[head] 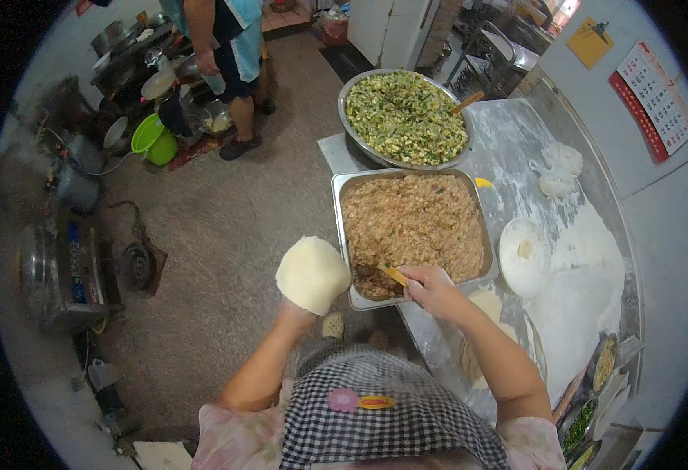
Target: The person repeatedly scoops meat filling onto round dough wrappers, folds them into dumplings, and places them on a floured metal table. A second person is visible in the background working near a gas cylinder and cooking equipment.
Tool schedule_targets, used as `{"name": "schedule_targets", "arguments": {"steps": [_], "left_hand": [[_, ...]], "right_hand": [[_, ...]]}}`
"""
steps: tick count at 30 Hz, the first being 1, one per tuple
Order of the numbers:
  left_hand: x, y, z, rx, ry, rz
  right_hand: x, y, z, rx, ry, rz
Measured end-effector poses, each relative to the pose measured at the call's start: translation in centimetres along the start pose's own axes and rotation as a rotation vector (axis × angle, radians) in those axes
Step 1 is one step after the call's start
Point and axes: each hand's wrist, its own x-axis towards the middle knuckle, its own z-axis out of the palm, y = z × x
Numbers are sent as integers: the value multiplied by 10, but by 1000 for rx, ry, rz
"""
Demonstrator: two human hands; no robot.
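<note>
A round, flat dough wrapper (312,275) lies over my left hand (298,314), left of the tray's near corner; the dough hides most of the fingers. My right hand (432,289) grips a wooden spatula (395,275), its tip at the minced filling (414,223) in a rectangular metal tray (339,235). The filling looks darker around the tip. Beyond the tray stands a large metal bowl (344,126) of chopped green and yellow filling (405,117), with a wooden handle (468,101) sticking out. More flat dough pieces (485,305) lie on the table, partly behind my right forearm.
The floured metal table (508,126) carries a white floury plate (525,258) and a plastic bag (558,167). Small bowls with chopped greens (579,424) stand at the lower right. Another person (226,59) stands at the upper left near pots and a green bucket (154,140).
</note>
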Motion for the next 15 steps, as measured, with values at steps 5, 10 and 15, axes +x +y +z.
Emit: {"name": "schedule_targets", "arguments": {"steps": [5,10,15], "left_hand": [[67,67,-14,-342,-117,-536],[63,85,-8,-1274,89,-571],[58,83,-11,-1042,113,-455]], "right_hand": [[-29,-21,-4,-154,249,-211],[-47,-25,3,-513,433,-309],[-60,-32,-1,-545,381,-381]]}}
